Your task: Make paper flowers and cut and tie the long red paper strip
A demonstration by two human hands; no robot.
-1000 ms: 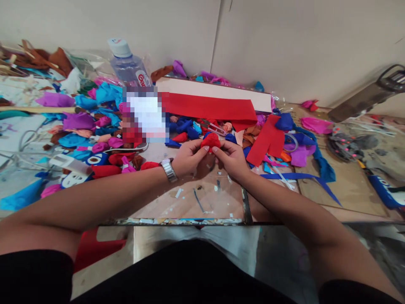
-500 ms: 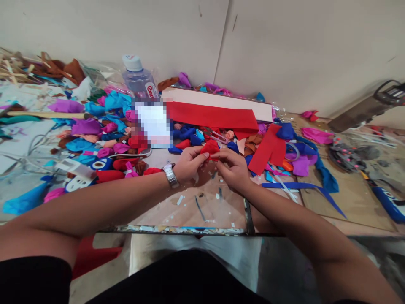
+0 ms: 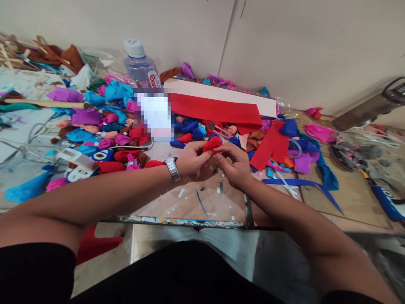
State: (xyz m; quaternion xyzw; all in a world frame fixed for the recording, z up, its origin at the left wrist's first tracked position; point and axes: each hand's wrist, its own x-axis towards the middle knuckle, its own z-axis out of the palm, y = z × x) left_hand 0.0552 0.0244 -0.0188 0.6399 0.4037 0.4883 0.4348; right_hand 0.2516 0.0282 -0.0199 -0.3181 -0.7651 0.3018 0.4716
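A small rolled flower of red crepe paper (image 3: 212, 144) sits between my two hands above the front of the table. My left hand (image 3: 193, 159), with a metal watch at its wrist, pinches the flower from the left with thumb and fingers. From the right, my right hand (image 3: 233, 164) has its fingertips closed on the flower's lower edge. Just beyond lie finished-looking red and blue paper pieces and pink-handled scissors (image 3: 221, 131). A long red paper strip (image 3: 218, 110) and a shorter cut red piece (image 3: 268, 145) lie behind and to the right.
A clear bottle (image 3: 141, 69) stands at the back beside a pixelated bright patch. Many coloured paper flowers and a white cable (image 3: 31, 143) cover the left side. A blue strip (image 3: 297, 182), a tape ring (image 3: 295, 150) and a dark cylinder (image 3: 363, 110) are at the right.
The flower has turned slightly between my fingers, and my right fingertips have shifted a little along it. The whole view has tilted slightly. Both hands keep their grip.
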